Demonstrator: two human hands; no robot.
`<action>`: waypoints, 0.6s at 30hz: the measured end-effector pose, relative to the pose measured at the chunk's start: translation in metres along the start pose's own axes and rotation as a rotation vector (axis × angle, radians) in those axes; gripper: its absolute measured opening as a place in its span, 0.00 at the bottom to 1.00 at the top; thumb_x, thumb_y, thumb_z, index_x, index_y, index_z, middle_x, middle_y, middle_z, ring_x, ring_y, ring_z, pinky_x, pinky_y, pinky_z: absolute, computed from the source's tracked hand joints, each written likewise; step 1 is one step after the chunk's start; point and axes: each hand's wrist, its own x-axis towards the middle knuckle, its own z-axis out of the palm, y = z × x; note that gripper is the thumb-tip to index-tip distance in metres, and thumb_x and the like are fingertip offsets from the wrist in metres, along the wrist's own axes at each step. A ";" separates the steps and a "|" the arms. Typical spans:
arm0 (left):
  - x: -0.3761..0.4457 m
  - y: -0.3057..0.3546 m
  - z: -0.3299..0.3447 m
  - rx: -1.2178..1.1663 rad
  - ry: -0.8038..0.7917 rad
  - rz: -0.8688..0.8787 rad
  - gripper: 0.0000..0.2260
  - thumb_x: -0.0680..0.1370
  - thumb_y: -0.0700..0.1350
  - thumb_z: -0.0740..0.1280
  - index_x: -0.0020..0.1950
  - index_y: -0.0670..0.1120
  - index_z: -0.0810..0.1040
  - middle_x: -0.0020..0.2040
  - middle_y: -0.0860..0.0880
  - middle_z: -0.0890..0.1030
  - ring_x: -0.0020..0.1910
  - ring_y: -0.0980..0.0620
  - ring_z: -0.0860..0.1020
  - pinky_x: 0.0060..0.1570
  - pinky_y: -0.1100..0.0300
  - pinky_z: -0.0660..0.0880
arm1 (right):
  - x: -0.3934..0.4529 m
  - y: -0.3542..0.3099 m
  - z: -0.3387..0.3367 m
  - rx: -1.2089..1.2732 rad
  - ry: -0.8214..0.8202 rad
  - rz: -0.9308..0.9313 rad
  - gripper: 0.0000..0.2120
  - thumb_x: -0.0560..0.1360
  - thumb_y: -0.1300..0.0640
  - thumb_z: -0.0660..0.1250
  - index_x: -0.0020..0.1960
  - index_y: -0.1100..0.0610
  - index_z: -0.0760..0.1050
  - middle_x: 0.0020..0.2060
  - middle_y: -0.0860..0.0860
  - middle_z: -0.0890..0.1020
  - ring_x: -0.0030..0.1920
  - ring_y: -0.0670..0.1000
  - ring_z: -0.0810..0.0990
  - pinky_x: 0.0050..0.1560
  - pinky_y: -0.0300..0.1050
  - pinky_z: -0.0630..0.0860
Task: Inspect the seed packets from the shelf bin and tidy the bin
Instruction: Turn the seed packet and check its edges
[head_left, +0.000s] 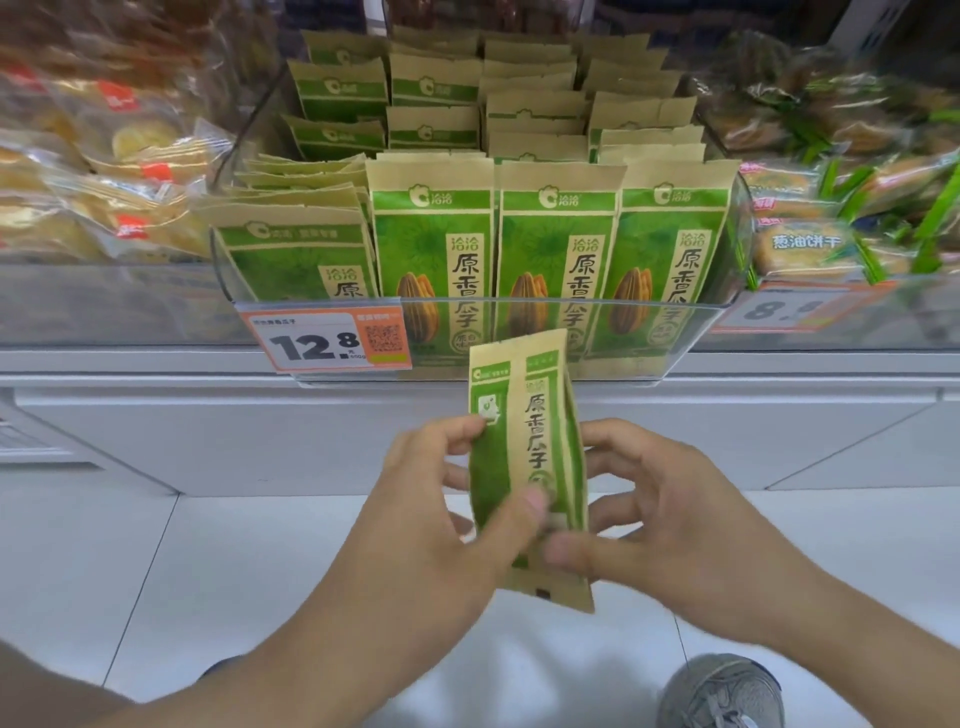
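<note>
Green and tan paper, the seed packet (524, 457) stands nearly upright, below and in front of the bin (675, 332), held by both hands: the left hand (441, 525) has its grip pinched on the left edge and front, the right hand (670, 525) curled round the right side. Rows of matching packets (558, 244) fill the clear plastic bin; the left row leans. White floor (156, 561) lies below.

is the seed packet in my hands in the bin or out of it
Out. The seed packet is held upright by both the left hand and right hand, below and in front of the clear bin.
</note>
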 end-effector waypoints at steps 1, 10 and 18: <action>-0.006 0.005 -0.002 -0.053 -0.085 -0.018 0.25 0.68 0.66 0.71 0.63 0.66 0.70 0.59 0.65 0.77 0.52 0.66 0.80 0.46 0.73 0.76 | -0.004 0.000 0.007 -0.010 -0.004 -0.030 0.27 0.66 0.60 0.83 0.59 0.39 0.79 0.55 0.46 0.83 0.43 0.54 0.87 0.40 0.46 0.83; 0.009 0.019 -0.042 0.026 -0.314 0.238 0.09 0.76 0.52 0.67 0.55 0.60 0.80 0.53 0.56 0.82 0.56 0.54 0.81 0.53 0.45 0.81 | 0.006 0.000 0.016 0.126 0.293 -0.123 0.30 0.64 0.54 0.80 0.63 0.45 0.74 0.56 0.46 0.80 0.50 0.52 0.85 0.46 0.56 0.84; 0.027 0.047 -0.088 0.343 0.071 0.836 0.16 0.77 0.54 0.71 0.65 0.56 0.80 0.58 0.62 0.80 0.61 0.59 0.78 0.59 0.69 0.73 | 0.021 -0.049 0.009 0.310 0.322 -0.511 0.25 0.57 0.45 0.86 0.46 0.56 0.82 0.46 0.57 0.87 0.48 0.57 0.87 0.46 0.48 0.84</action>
